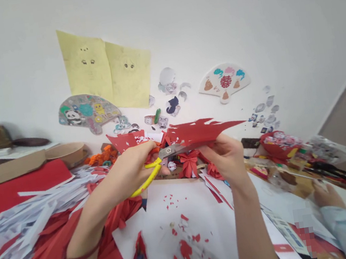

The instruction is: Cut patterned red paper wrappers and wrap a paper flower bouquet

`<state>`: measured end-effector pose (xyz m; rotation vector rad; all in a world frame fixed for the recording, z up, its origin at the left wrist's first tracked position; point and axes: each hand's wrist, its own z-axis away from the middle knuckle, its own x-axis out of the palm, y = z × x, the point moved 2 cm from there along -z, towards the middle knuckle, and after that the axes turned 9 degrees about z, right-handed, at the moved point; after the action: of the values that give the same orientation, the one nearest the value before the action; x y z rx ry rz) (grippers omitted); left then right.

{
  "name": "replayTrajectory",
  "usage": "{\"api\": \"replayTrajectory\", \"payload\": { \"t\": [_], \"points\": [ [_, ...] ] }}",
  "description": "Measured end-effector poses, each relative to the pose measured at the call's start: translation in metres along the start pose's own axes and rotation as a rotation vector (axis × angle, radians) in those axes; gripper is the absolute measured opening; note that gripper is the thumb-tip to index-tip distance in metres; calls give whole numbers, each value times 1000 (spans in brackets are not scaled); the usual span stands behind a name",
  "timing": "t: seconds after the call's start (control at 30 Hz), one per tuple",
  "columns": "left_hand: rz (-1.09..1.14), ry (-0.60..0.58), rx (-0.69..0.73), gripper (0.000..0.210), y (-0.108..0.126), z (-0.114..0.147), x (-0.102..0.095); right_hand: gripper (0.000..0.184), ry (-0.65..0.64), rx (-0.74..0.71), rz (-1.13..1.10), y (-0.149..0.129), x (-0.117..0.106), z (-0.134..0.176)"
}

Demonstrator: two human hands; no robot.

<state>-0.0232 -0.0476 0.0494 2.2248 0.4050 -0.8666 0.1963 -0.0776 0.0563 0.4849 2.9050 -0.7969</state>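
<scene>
"Holding what, L hand (137, 164)?"
"Yellow-handled scissors (168, 151), fingers curled round 'em."
"R hand (230, 155)?"
"Thumb & fingers pinched on red cut paper (197, 132), by blades, abv white sheet (202, 202) w/ red scraps (185, 250)."

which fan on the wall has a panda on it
The left fan, by the yellow sheets; a panda shows near its left end. The right fan has a red symbol instead.

Before me a plain white wall (195, 15) rose in soft light, bearing two pale-yellow paper sheets (88, 79) and a white, painted fan-shaped plaque (226, 90).
</scene>
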Motion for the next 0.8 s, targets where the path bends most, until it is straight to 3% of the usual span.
{"api": "replayTrajectory", "payload": {
  "t": [0.17, 0.37, 0.6, 0.8],
  "points": [
    [108, 22, -2, 18, 3, -4, 5, 13, 145, 91, -83, 10, 12, 0],
    [159, 127, -75, 23, 3, -10, 20, 21, 336, 161, -270, 25, 38, 1],
    [193, 192, -110, 33, 1, -14, 36, 25, 397, 199, -402, 24, 54, -1],
    [159, 215, -47, 31, 13, -14, 40, 29, 469, 245, -426, 23, 60, 2]
  ]
}}
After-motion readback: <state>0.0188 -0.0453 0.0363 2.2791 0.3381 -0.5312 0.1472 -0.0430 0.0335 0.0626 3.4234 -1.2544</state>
